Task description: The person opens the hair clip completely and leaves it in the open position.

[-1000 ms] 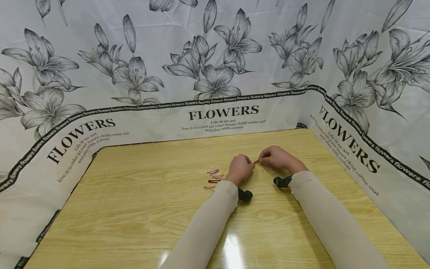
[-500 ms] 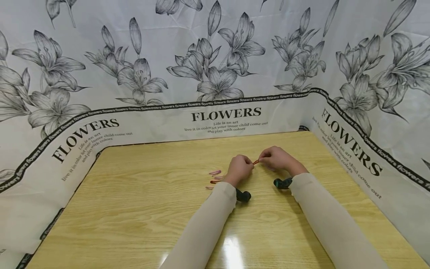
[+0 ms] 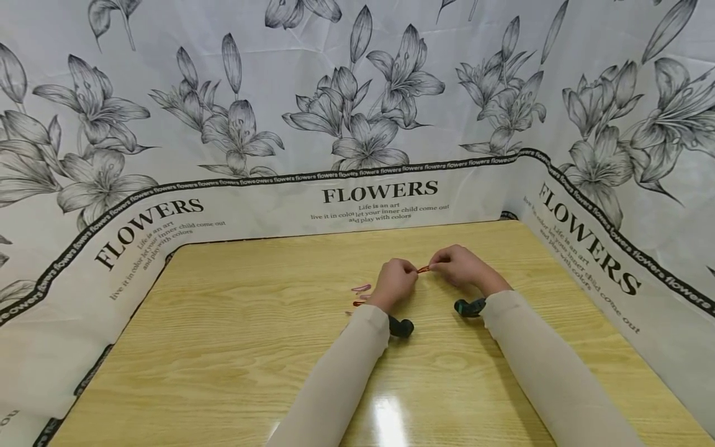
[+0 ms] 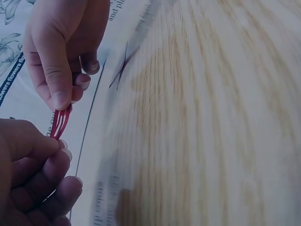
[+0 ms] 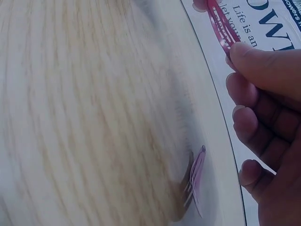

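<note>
A red snap hair clip [image 3: 423,269] is stretched between my two hands over the table. My left hand [image 3: 394,284] pinches one end of it between thumb and forefinger; my right hand [image 3: 459,266] pinches the other end. Close up in the left wrist view, the red clip [image 4: 60,123] shows its slotted metal strips, with the right hand's fingertips [image 4: 60,100] above. In the right wrist view, a light purple hair clip [image 5: 198,181] lies on the table beside the right hand [image 5: 275,103], its strips spread apart.
Several hair clips lie just left of the left hand, among them a purple clip [image 3: 361,288] and a dark red clip [image 3: 358,303], partly covered by the arm. The wooden table [image 3: 251,347] is bordered by a flower-printed cloth [image 3: 268,205]. Both wrists wear black camera mounts [image 3: 469,307].
The head view has shifted slightly, and the left forearm now covers more of the loose clips. Both hands keep their pinch on the red hair clip, which lies a little flatter.
</note>
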Motion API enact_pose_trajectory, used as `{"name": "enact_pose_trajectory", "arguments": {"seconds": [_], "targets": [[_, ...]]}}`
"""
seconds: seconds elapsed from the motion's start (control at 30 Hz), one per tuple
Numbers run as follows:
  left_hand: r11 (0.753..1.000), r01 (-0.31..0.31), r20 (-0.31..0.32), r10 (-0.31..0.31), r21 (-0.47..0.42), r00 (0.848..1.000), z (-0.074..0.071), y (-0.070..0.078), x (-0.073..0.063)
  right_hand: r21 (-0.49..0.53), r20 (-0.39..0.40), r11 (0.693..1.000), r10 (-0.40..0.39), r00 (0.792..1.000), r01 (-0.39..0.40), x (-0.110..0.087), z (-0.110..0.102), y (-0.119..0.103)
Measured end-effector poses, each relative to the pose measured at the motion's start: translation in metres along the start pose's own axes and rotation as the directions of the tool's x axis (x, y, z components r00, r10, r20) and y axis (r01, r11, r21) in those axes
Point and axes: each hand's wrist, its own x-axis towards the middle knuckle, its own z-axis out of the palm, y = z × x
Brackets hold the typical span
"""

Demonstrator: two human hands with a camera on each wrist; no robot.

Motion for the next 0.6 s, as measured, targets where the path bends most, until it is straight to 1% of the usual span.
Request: {"name": "enact_pose_trajectory", "arguments": {"seconds": [0.17, 0.33, 0.5, 0.6], "targets": [[1.000, -0.016, -0.009, 0.016, -0.003, 1.000, -0.006, -0.001, -0.002, 0.009, -0.015, 1.000, -0.005, 1.000, 0.005, 0.002, 0.002, -0.002], [1.000, -0.016, -0.024, 0.016, -0.012, 1.000, -0.012, -0.003, -0.005, -0.026, -0.042, 0.999, -0.048, 0.998, 0.047, 0.003, 0.004, -0.004], [1.000, 0.007, -0.031, -0.008, -0.029, 1.000, -0.017, -0.004, -0.005, -0.025, -0.045, 0.996, -0.084, 0.995, 0.083, 0.004, 0.006, -0.008], [0.999, 0.027, -0.025, -0.028, -0.031, 0.999, -0.019, -0.006, -0.005, -0.008, -0.039, 0.996, -0.084, 0.996, 0.084, 0.005, 0.007, -0.011]]}}
